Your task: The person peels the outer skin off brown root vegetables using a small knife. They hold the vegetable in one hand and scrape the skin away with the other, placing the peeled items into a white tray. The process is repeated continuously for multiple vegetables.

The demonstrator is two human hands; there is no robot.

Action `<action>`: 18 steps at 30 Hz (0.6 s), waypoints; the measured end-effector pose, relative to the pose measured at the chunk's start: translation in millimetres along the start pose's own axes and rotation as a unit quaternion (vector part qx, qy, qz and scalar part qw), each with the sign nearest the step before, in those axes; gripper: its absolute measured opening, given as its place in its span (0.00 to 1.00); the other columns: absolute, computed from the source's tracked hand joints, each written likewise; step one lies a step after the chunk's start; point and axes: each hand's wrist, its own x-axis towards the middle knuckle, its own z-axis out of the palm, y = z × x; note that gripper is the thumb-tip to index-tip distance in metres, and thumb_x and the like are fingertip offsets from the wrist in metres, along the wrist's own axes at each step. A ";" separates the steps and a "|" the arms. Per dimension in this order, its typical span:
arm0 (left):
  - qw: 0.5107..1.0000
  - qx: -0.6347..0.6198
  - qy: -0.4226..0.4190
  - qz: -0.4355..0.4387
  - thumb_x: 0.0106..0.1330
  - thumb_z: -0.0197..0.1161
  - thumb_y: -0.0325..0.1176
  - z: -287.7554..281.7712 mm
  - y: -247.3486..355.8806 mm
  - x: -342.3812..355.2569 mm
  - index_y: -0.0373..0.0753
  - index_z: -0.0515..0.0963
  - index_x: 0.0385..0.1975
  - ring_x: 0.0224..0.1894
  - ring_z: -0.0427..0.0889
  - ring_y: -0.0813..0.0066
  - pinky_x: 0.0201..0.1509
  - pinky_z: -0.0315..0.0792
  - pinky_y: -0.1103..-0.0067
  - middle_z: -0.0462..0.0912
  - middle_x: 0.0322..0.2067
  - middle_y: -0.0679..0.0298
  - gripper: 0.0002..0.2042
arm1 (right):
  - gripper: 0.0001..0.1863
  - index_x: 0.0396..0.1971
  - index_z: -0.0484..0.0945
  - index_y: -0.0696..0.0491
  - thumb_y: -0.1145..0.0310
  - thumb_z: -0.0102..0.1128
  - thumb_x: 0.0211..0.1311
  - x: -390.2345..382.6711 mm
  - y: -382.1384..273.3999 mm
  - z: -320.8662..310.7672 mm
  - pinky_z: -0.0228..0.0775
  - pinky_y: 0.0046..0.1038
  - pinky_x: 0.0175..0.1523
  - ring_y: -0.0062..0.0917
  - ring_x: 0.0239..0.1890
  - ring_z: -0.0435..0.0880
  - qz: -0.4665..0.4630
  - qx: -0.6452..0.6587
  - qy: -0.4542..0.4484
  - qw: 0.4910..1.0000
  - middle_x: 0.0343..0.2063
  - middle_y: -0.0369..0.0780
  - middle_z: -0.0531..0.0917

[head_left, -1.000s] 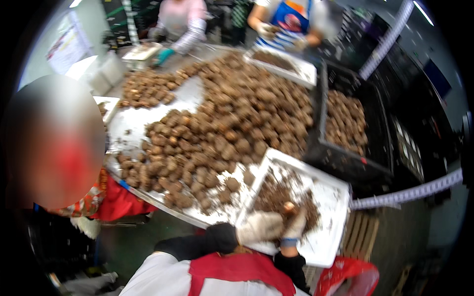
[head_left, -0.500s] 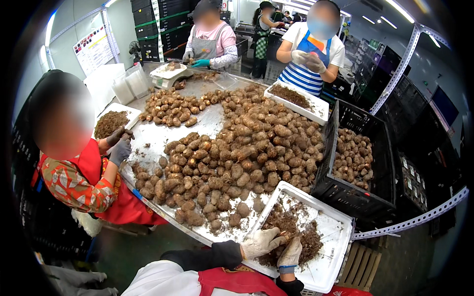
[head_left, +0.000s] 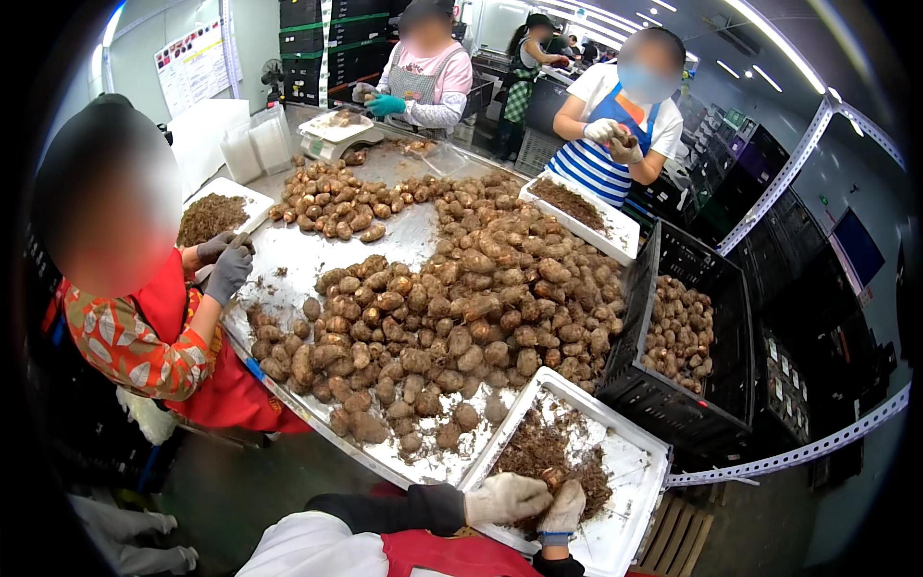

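Note:
My left hand (head_left: 507,500), in a pale knit glove, is closed over a white foam tray (head_left: 633,486). At its fingertips a small taro corm (head_left: 552,477) shows, brown with a paler scraped patch. My right hand (head_left: 562,508), gloved too with a blue cuff band, is closed right beside it. Whatever sits inside the right fingers is hidden. Brown fibrous peelings (head_left: 529,447) lie in the tray beneath both hands. Just beyond the tray, a big heap of unpeeled taro corms (head_left: 481,298) covers much of the metal table (head_left: 394,252).
A black crate (head_left: 673,404) holding taro stands right of my tray. Three co-workers stand round the table: left (head_left: 163,327), far side (head_left: 428,77) and far right (head_left: 615,125). Trays of peelings (head_left: 216,219) sit near two of them. A scale (head_left: 336,133) stands at the far left.
The view has shifted a little, so the tray and crate sit slightly lower and further left. Both my hands stay close together at the corm over the peelings.

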 end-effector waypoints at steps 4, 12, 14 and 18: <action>0.999 0.033 0.031 -0.002 0.72 0.56 0.48 -5.8 29.9 -2.0 0.39 0.74 0.54 0.44 0.83 0.50 0.46 0.78 0.66 0.81 0.39 0.48 0.21 | 0.27 0.28 0.72 0.58 0.49 0.42 0.76 5.2 11.1 -8.1 0.66 0.32 0.34 0.23 0.26 0.70 0.117 0.174 -0.053 0.976 0.24 0.35 0.72; 0.996 0.008 -0.007 -0.084 0.73 0.50 0.57 -11.3 -15.7 16.2 0.36 0.77 0.43 0.38 0.83 0.53 0.42 0.74 0.65 0.81 0.31 0.49 0.25 | 0.34 0.55 0.77 0.61 0.44 0.36 0.76 -14.6 -69.5 -22.9 0.75 0.31 0.51 0.34 0.45 0.85 0.020 0.053 -0.160 0.985 0.43 0.47 0.85; 0.999 0.007 0.008 -0.038 0.73 0.49 0.59 -6.0 -35.1 17.4 0.36 0.78 0.37 0.33 0.82 0.57 0.37 0.73 0.66 0.80 0.25 0.52 0.27 | 0.34 0.55 0.78 0.61 0.44 0.36 0.76 -13.1 -70.1 -22.7 0.74 0.32 0.52 0.36 0.46 0.85 0.037 0.031 -0.183 0.982 0.44 0.49 0.85; 0.996 -0.029 -0.018 -0.081 0.73 0.50 0.60 -5.3 -41.4 19.4 0.36 0.78 0.29 0.24 0.78 0.66 0.29 0.70 0.71 0.76 0.20 0.58 0.28 | 0.34 0.54 0.78 0.61 0.44 0.37 0.76 -16.8 -49.8 -14.7 0.73 0.32 0.55 0.37 0.48 0.84 0.003 0.034 -0.149 0.988 0.45 0.50 0.85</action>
